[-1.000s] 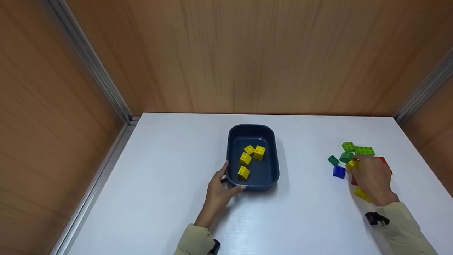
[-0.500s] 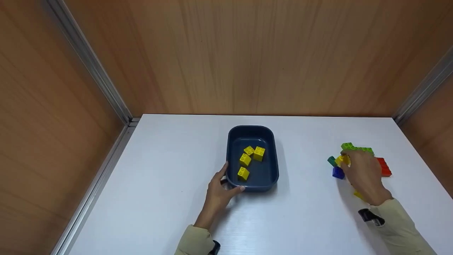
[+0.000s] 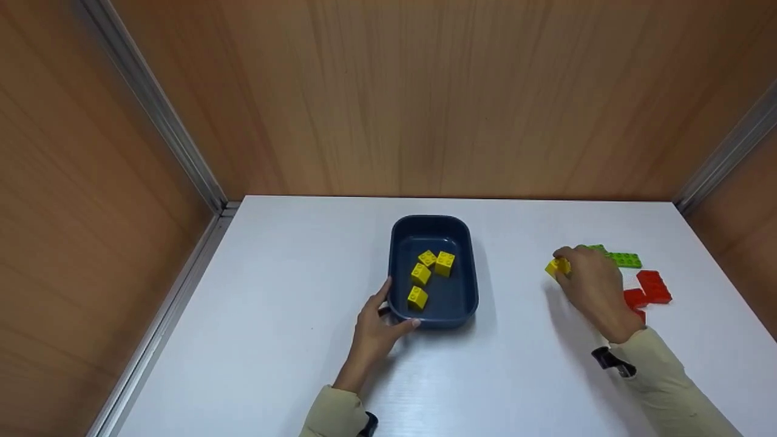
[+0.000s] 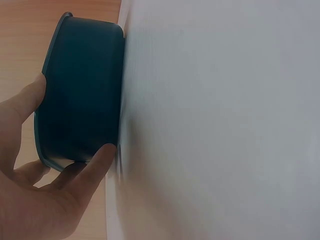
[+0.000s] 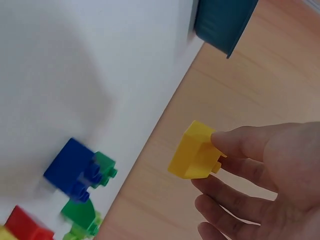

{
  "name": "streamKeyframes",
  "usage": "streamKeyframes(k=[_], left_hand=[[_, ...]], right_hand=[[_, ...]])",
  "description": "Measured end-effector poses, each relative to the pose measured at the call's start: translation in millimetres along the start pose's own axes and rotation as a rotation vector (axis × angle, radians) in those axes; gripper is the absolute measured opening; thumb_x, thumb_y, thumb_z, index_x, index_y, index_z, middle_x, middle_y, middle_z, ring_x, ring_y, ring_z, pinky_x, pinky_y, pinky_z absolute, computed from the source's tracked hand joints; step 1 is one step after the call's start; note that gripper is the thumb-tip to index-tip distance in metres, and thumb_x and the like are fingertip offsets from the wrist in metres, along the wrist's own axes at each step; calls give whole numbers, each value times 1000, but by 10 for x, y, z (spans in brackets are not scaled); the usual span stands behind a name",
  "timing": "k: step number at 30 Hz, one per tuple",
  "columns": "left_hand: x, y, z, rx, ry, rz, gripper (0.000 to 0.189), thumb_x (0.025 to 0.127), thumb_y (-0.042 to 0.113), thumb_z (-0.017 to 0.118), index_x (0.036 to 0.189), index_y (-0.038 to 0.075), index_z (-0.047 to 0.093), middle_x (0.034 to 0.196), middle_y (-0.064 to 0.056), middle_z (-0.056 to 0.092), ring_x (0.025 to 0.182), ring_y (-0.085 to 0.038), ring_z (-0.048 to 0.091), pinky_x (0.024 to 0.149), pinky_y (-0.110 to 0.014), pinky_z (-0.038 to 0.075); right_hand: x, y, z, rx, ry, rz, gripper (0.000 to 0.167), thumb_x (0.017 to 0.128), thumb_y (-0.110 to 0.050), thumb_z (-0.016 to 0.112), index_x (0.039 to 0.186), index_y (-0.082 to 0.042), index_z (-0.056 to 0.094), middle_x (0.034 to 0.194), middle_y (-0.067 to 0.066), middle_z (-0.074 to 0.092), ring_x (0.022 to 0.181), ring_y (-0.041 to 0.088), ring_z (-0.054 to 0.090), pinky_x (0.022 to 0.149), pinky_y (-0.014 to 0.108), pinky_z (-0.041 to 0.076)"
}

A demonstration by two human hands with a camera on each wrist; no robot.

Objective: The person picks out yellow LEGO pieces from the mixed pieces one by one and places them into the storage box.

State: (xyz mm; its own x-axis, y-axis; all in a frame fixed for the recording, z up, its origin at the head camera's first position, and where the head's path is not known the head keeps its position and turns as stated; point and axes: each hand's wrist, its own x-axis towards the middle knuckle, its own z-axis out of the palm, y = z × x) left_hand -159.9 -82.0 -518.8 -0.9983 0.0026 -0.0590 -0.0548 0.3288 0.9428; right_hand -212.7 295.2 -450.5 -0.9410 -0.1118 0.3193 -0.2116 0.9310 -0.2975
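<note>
A dark blue rectangular tub (image 3: pixel 452 297) stands on the white table with several small yellow toy bricks (image 3: pixel 444 263) lying inside. My left hand (image 3: pixel 373 331) holds its near left corner, thumb on the near side and fingers along the left side. Off to the right of the tub, my right hand (image 3: pixel 592 288) pinches a yellow toy brick (image 5: pixel 192 152) between thumb and fingers, above the table. Under and beside that hand lie loose bricks: a blue one (image 5: pixel 72 170), green ones (image 3: pixel 625 260) and red ones (image 3: pixel 654 286). In the head view the hand hides some of them.
Wooden panels (image 3: pixel 425 97) rise behind the white table (image 3: pixel 255 291) and at both sides. A metal frame strip (image 3: pixel 164 115) runs along the left corner. In the right wrist view, a yellow piece (image 5: pixel 6 235) shows at the lower left edge.
My right hand has moved left and lifted the yellow brick away from the pile, uncovering the red bricks. The left hand and the tub have stayed put.
</note>
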Motion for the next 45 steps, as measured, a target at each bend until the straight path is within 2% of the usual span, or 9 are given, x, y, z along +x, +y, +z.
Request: streamKeyframes(k=[3,9,16,27,38,45], left_hand=[[-6,-7,-5,-7,-2,13,99,85,20,91,167,15,35,159,-24,46,136,-43,56,113,-50,51],[-5,-18,-15,-16,-1,40,98,86,18,90,166,12,34,157,-24,48,136,-43,56,114,-50,50],[6,-19,-12,-3,-4,32,99,86,20,91,167,14,34,158,-24,47,137,-43,56,114,-50,50],[-4,-9,0,4,0,27,99,86,19,91,166,13,35,158,-23,47,136,-43,57,113,-50,52],[3,-7,-3,6,1,19,100,85,21,91,167,14,34,158,-23,47,136,-43,56,114,-53,49],[3,-7,-4,1,-3,27,100,85,19,91,167,13,33,162,-24,43,136,-43,56,113,-51,51]], right_hand=[[38,-77,14,-6,-10,-11,29,86,2,80,114,7,74,102,29,71,90,44,62,72,58,59],[135,-248,24,-24,-37,-8,31,86,-3,85,114,5,75,106,28,72,92,43,62,75,56,58],[225,-465,23,-25,-74,-18,31,87,-3,84,116,4,75,109,26,72,96,43,62,81,56,56],[316,-773,77,-41,-90,-75,30,90,-5,83,118,1,76,112,23,73,100,40,64,87,53,58],[414,-1048,147,-35,-83,-123,30,89,-8,85,118,-3,78,110,19,75,100,37,67,89,52,60],[474,-1244,205,-20,-117,-138,30,92,-14,85,119,-5,78,110,16,75,101,34,66,91,49,60]])
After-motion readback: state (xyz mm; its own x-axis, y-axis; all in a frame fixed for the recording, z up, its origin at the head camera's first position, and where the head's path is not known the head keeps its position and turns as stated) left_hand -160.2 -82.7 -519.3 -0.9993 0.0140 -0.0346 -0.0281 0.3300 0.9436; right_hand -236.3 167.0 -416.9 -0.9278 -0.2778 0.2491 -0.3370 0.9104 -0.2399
